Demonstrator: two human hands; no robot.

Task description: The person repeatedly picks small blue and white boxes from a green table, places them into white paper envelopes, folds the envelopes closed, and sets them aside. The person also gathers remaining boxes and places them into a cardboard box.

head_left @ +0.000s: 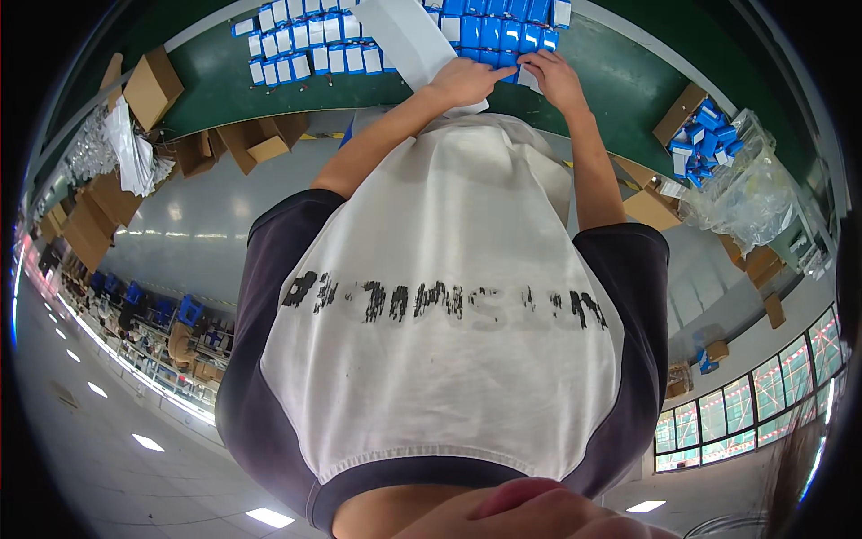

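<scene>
Rows of small blue packs lie on the green table in front of me, many with white labels on top. A long white sheet slants across the rows and runs under my left hand. That hand is curled over the sheet, its index finger stretched right to the nearest row's edge. My right hand is bent beside it, fingertips drawn together at a blue pack. A small white piece shows below those fingertips; what they pinch, if anything, is too small to make out.
On the right, an open carton holds a heap of blue packs, beside crumpled clear plastic. Cardboard boxes and white plastic wrap are at the left. More open cartons sit along the near table edge.
</scene>
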